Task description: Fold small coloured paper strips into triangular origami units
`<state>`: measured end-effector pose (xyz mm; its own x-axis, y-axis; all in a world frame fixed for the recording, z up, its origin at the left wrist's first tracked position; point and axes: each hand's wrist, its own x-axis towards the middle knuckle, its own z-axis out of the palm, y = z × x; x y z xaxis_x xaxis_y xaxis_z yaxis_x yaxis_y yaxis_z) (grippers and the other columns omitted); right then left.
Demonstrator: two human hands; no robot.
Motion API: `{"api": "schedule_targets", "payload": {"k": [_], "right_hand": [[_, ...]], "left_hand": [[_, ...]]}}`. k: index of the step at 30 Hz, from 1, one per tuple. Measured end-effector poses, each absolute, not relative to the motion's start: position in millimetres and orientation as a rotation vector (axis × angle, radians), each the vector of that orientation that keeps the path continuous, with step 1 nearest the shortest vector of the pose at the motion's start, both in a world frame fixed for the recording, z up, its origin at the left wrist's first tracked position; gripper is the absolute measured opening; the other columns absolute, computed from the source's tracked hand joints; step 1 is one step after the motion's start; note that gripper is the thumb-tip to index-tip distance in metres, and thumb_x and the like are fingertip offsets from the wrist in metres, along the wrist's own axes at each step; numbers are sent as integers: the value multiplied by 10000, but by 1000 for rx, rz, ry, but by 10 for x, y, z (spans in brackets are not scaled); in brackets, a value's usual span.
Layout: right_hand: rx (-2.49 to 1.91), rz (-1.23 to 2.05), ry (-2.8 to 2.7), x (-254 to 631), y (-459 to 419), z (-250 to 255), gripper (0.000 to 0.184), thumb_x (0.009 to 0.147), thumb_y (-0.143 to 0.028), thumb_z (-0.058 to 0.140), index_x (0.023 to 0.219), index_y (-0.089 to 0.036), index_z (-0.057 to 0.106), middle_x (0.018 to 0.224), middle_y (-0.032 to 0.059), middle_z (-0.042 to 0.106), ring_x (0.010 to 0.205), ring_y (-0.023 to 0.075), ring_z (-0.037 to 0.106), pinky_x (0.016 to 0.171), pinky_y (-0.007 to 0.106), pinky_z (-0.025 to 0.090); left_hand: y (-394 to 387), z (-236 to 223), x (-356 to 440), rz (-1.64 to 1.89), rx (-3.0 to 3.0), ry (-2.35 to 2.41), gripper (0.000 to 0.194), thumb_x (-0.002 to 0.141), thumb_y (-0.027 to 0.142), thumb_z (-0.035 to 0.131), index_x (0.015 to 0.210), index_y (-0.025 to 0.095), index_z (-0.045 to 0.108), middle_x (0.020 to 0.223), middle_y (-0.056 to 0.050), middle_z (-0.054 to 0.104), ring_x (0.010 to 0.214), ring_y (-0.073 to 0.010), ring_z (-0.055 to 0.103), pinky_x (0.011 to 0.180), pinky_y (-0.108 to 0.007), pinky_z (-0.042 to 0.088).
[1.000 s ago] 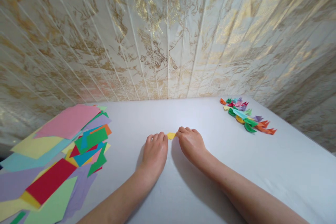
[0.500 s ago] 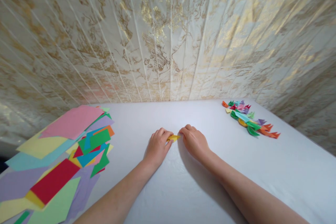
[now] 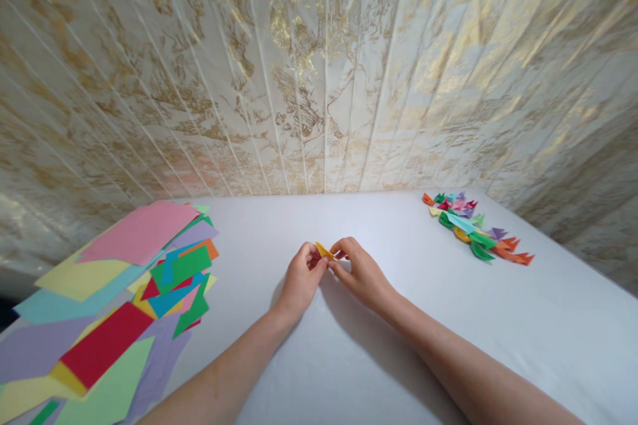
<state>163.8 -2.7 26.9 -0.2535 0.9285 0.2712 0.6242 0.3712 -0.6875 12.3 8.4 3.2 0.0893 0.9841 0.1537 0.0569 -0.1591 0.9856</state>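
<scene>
A small folded piece of yellow paper is held between my two hands, just above the middle of the white table. My left hand pinches its left and lower side, fingers curled beneath. From the right, my right hand has thumb and fingertips closed at the paper's right end. One pointed corner of the paper sticks up between the hands. Its lower part is hidden by the fingers.
Loose sheets of coloured paper lie overlapping along the left side of the table. Several small folded paper figures in mixed colours stand in a cluster at the far right. A gold-patterned curtain hangs behind the table's back edge.
The yellow paper has been lifted and turned, its point now upward. My right hand has moved left and now grips the paper alongside my left hand.
</scene>
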Motion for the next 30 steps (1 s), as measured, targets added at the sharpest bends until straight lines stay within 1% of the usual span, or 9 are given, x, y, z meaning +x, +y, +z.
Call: {"api": "schedule_targets", "payload": {"k": [3, 7, 8, 9, 11, 13, 20, 25, 30], "right_hand": [[-1308, 519, -2007, 1639, -38, 286, 128, 859, -97, 521, 906, -212, 553, 968, 25, 571, 888, 159, 578, 775, 277, 444], [-1312, 326, -2130, 1649, -28, 317, 199, 848, -36, 500, 918, -204, 582, 1002, 42, 591, 879, 164, 569, 766, 271, 430], [-1314, 261, -2170, 1649, -24, 322, 192, 857, -41, 503, 919, -201, 589, 1016, 49, 599, 881, 168, 566, 771, 275, 423], [-1316, 202, -2211, 1648, -20, 325, 178, 868, -51, 506, 916, -198, 594, 1027, 55, 607, 887, 173, 562, 778, 280, 414], [-1331, 123, -2287, 1645, -12, 327, 158, 883, -66, 510, 903, -194, 601, 1022, 62, 617, 896, 179, 551, 788, 282, 397], [-1374, 96, -2348, 1642, -5, 320, 154, 891, -71, 507, 886, -189, 605, 982, 61, 616, 878, 177, 540, 773, 274, 381], [-1507, 129, -2456, 1640, 6, 238, 126, 882, -84, 526, 884, -183, 604, 885, 38, 585, 814, 162, 516, 724, 259, 342], [-1485, 207, -2494, 1663, 4, 232, 141, 855, -65, 536, 879, -187, 602, 866, 20, 578, 801, 149, 526, 706, 246, 340], [-1474, 351, -2517, 1695, 11, 298, 117, 848, -81, 568, 866, -183, 621, 872, 20, 581, 825, 142, 546, 711, 236, 348]], "left_hand": [[66, 31, 134, 1175, 1388, 1096, 91, 797, 177, 566, 831, 202, 485, 779, 12, 636, 760, -144, 642, 709, -261, 497], [62, 34, 104, 1211, 1536, 1231, 306, 778, 97, 566, 1045, 223, 485, 909, -6, 653, 850, -154, 643, 793, -298, 504], [61, 42, 88, 1232, 1631, 1278, 328, 770, 77, 567, 1053, 228, 500, 960, -13, 638, 899, -157, 629, 825, -303, 495], [59, 54, 71, 1235, 1753, 1322, 294, 764, 63, 566, 1004, 228, 525, 991, -17, 616, 934, -161, 608, 848, -305, 484], [46, 91, 36, 1137, 2006, 1385, 197, 780, 46, 537, 870, 222, 541, 958, -13, 582, 951, -172, 571, 866, -315, 462], [22, 141, 10, 1008, 2179, 1434, 185, 800, 35, 510, 825, 217, 525, 937, -15, 570, 943, -182, 547, 851, -322, 451], [-88, 278, 27, 587, 2444, 1547, 205, 841, 29, 460, 829, 226, 517, 919, -22, 583, 903, -206, 520, 818, -345, 422], [-148, 312, 56, 433, 2443, 1572, 212, 848, 27, 443, 840, 220, 529, 933, -34, 591, 912, -210, 527, 822, -348, 416], [-172, 348, 40, 361, 2421, 1607, 148, 848, 72, 500, 822, 208, 552, 945, -43, 596, 917, -216, 543, 805, -344, 420]]}}
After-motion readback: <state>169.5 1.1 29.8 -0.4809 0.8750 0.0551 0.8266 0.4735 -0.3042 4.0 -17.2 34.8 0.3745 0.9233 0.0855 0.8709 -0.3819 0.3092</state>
